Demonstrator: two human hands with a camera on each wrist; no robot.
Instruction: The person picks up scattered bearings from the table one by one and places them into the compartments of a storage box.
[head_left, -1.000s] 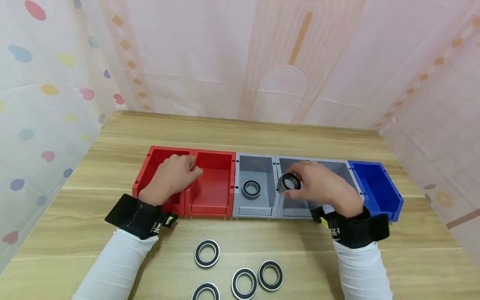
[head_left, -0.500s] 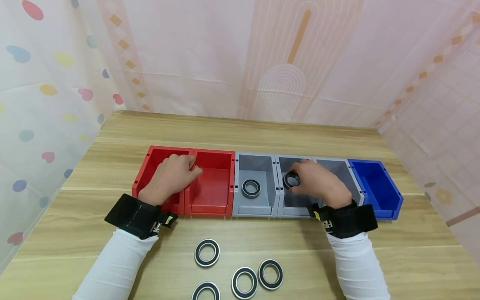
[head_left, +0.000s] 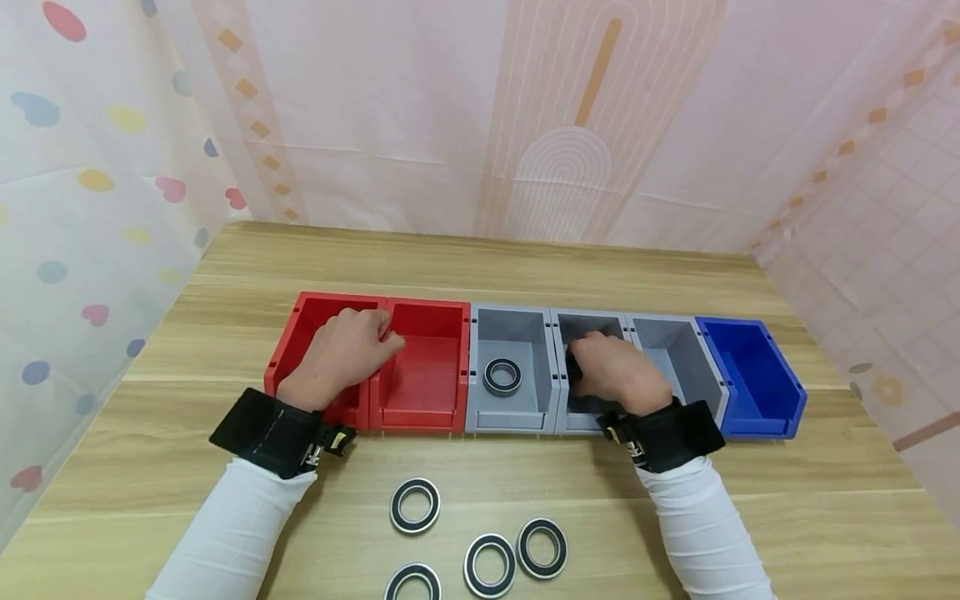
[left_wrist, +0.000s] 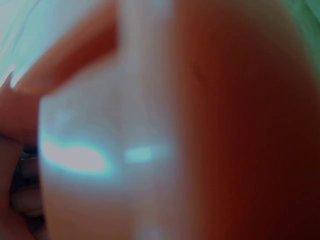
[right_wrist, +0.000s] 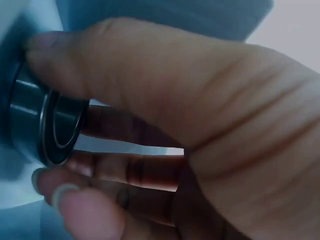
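My right hand (head_left: 592, 367) is down inside the second grey bin (head_left: 592, 323) and pinches a black-and-steel bearing ring (right_wrist: 30, 115) between thumb and fingers (right_wrist: 75, 65). In the head view the hand hides nearly all of that ring. My left hand (head_left: 348, 350) lies over the left red bin (head_left: 294, 333), its fingers curled on the wall shared with the second red bin (head_left: 423, 371). The left wrist view is only a red and white blur. One bearing (head_left: 502, 377) lies flat in the first grey bin (head_left: 517, 329).
A third grey bin (head_left: 675, 346) and a blue bin (head_left: 750, 367) finish the row on the right. Several loose bearings (head_left: 414, 505) lie on the wooden table (head_left: 480, 267) near its front edge. Curtains close off the back and sides.
My right hand has moved down and left into the second grey bin with the bearing, which was in plain view above the bin a second ago. The left hand has stayed put.
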